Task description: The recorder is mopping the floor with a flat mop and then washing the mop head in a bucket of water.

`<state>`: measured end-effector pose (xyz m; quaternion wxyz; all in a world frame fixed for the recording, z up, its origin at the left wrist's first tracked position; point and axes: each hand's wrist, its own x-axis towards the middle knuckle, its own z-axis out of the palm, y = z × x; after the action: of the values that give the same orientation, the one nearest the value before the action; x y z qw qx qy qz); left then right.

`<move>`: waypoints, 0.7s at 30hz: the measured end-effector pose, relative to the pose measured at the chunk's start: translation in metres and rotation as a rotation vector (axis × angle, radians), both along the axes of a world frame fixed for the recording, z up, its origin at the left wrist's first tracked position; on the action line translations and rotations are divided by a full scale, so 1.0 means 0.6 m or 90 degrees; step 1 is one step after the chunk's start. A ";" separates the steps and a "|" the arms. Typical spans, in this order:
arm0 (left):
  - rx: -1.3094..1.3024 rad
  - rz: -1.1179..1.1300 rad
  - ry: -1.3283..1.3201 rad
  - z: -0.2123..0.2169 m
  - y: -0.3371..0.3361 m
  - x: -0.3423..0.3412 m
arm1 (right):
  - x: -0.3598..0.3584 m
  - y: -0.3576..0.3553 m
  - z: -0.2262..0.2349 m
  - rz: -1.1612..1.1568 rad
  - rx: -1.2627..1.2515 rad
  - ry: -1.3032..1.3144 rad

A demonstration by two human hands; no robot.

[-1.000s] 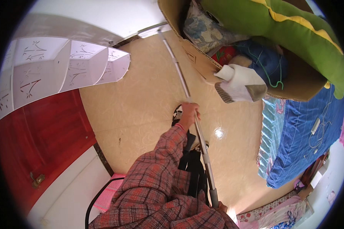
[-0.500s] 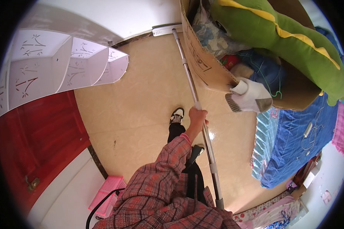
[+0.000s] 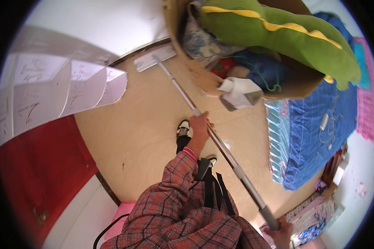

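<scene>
the work in hand is judged under way, not finished. the flat mop head (image 3: 144,62) is on the floor (image 3: 133,120), just beside the dark skirting (image 3: 129,57), between the shelf unit (image 3: 77,85) and the cardboard box (image 3: 303,89). the left hand (image 3: 200,128) is closed around the metal pole (image 3: 226,153), fingers wrapped. the right hand (image 3: 281,232) is curled around the grey grip (image 3: 270,218) at the pole's near end; its firmness cannot be told. how much floor has been covered cannot be determined; no wet track is evident. a small dark mark (image 3: 123,166), well apart from the mop head, is judged outstanding if dirt; it may be a flaw.

the surface is beige and glossy, with a faint joint line. at far left the shelf unit is white with a cut-out motif; below it stands a red door (image 3: 45,166). a pink box (image 3: 120,213) is partly hidden by the plaid sleeve (image 3: 170,182). right of centre, the cardboard box is overfull: a green plush toy (image 3: 274,35) lies across the top and a sock (image 3: 237,87) hangs over the rim. farther right, a blue cover (image 3: 305,145) bears a white power strip (image 3: 324,122) with loose cable.
</scene>
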<state>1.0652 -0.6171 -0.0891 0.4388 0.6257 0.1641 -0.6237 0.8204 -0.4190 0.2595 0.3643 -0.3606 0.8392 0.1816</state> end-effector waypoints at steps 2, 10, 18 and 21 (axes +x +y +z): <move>0.022 0.022 0.002 0.003 -0.035 0.014 | 0.038 -0.047 0.038 0.369 -0.269 0.157; -0.084 0.208 0.049 0.016 -0.132 0.096 | 0.139 -0.168 0.124 0.482 -0.404 0.062; -0.132 0.272 0.064 0.074 -0.232 0.190 | 0.198 -0.299 0.156 0.577 -0.769 -0.235; -0.149 0.349 0.084 0.086 -0.267 0.222 | 0.223 -0.374 0.163 0.721 -0.927 -0.302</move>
<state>1.1987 -0.7773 -0.0377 0.6486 0.4612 0.2820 -0.5358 0.9539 -0.6433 0.3576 0.0689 -0.8793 0.3514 -0.3140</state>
